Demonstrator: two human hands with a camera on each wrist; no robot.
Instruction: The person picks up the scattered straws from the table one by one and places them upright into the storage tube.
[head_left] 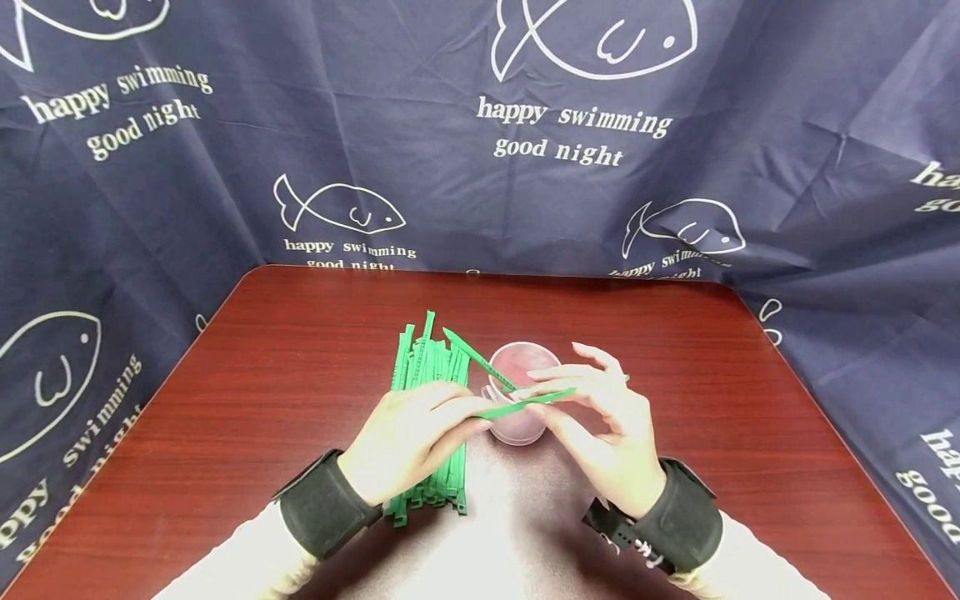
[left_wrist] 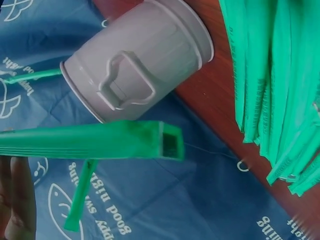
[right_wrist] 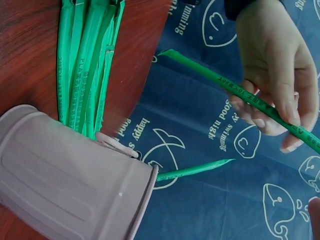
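Observation:
In the head view, my left hand [head_left: 412,433] and right hand [head_left: 611,429] meet over a small pinkish bin-shaped bucket [head_left: 525,429] with side handles. Between their fingertips they pinch a green wrapped straw [head_left: 517,407], the left hand at one end and the right hand toward the other. The same straw [right_wrist: 210,74] shows printed lettering in the right wrist view. A second wrapped straw [head_left: 480,358] leans out of the bucket to the left. Another straw [left_wrist: 77,205] slants from the bucket's rim in the left wrist view; in the head view, the right hand mostly hides it.
A pile of green wrapped straws [head_left: 427,367] lies on the red-brown table [head_left: 315,333] just left of the bucket, partly under the left forearm and hand. Behind the table hangs a dark blue fish-print curtain [head_left: 450,167].

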